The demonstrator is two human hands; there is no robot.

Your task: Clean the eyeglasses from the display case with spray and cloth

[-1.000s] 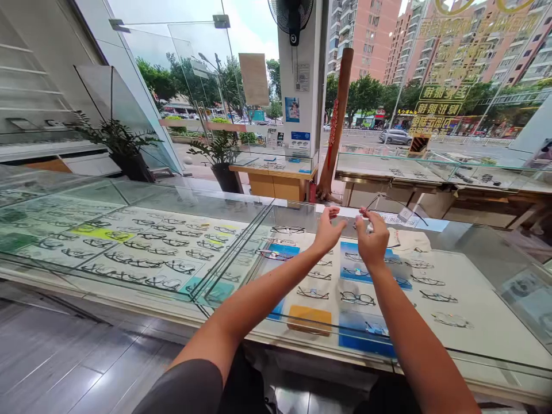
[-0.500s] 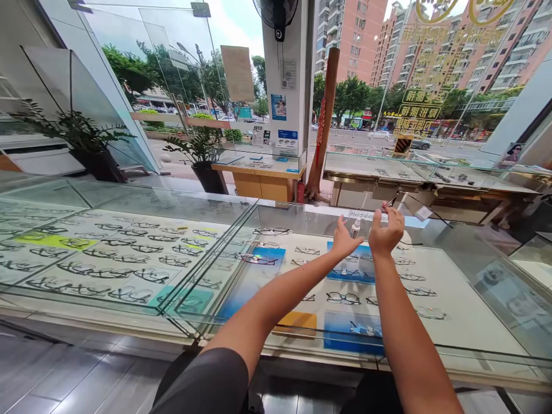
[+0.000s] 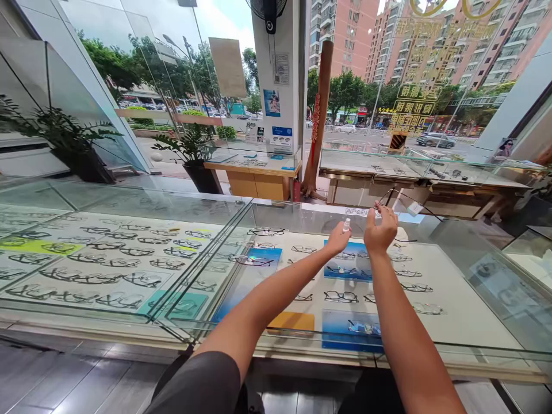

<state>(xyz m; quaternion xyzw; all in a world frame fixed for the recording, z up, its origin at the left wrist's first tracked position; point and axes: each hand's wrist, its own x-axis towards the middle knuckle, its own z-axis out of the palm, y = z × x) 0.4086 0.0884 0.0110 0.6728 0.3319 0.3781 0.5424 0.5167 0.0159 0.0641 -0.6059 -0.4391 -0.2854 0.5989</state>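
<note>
"Clasping a small white bottle [image 3: 347,225], the left hand [image 3: 337,239] hovers at the far side of the glass display case [image 3: 470,310]."
"And the right hand [image 3: 382,231]?"
"It pinches tagged eyeglasses [image 3: 403,195] above the case's far edge."
"Does the bottle touch the case?"
"The hand hides its base; no telling. Spectacle frames [image 3: 341,296] lie inside the case."
</note>
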